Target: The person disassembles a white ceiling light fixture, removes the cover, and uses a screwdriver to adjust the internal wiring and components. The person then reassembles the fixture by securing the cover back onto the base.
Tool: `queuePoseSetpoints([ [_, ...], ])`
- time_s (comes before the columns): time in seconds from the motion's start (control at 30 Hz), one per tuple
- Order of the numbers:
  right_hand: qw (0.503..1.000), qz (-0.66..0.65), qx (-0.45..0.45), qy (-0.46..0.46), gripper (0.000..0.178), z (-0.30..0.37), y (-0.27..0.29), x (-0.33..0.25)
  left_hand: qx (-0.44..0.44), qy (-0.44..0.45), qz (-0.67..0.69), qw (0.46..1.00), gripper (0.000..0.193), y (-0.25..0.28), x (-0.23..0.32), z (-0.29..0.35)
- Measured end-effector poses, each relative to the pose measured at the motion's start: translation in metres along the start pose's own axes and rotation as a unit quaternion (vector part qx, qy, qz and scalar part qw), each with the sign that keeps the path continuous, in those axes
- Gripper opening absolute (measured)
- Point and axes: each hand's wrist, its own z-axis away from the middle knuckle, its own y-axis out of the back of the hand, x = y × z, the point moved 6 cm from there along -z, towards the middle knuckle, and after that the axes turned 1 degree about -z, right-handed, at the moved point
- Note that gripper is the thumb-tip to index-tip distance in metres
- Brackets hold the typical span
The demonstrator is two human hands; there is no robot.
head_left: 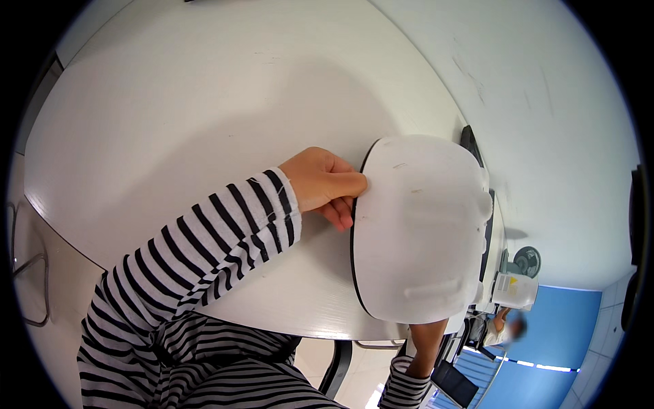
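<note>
A broad white thing (422,225) with rounded corners and a thin dark edge stands tilted over the right part of the table. Its face is smooth with a few scuffs, and molded bumps run along its far right side; its exact kind I cannot make out. My left hand (327,180) grips its left edge, the thumb on the face and the fingers curled behind. From below, my right forearm (426,344) reaches up behind its lower right edge. The fingers of my right hand are hidden by the white thing.
A large white table (170,116) curves around me, with a wall (545,102) along its right. Dark objects lie behind the white thing. Farther right are a small fan (527,261), a white box (514,290) and another person (501,330). A metal chair leg (41,286) shows at left.
</note>
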Motion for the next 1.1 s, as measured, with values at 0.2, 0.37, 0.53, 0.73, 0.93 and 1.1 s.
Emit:
queuePoseSetpoints([
  [0.2,0.993,0.042,0.078,0.079,0.050,-0.003,0.002,0.001,0.002,-0.001,-0.003,1.000,0.019,0.000,-0.001,-0.002],
  [0.37,0.995,-0.035,0.077,0.043,0.054,0.001,0.001,0.020,0.010,-0.001,-0.002,1.000,0.019,0.001,-0.002,-0.003],
  [0.53,0.993,0.032,0.041,0.107,0.042,0.005,0.004,0.032,-0.001,-0.018,-0.010,1.000,0.020,0.000,0.000,-0.004],
  [0.73,0.998,0.036,0.008,0.050,0.053,0.004,0.002,0.035,-0.002,-0.020,-0.003,1.000,0.020,0.001,-0.002,-0.005],
  [0.93,0.997,0.045,0.030,0.063,0.050,0.002,0.001,0.027,-0.003,-0.020,-0.009,1.000,0.020,0.002,-0.001,-0.003],
  [1.1,0.999,0.005,0.006,0.042,0.049,0.002,0.001,0.028,-0.005,-0.028,-0.009,1.000,0.020,0.000,-0.001,-0.003],
])
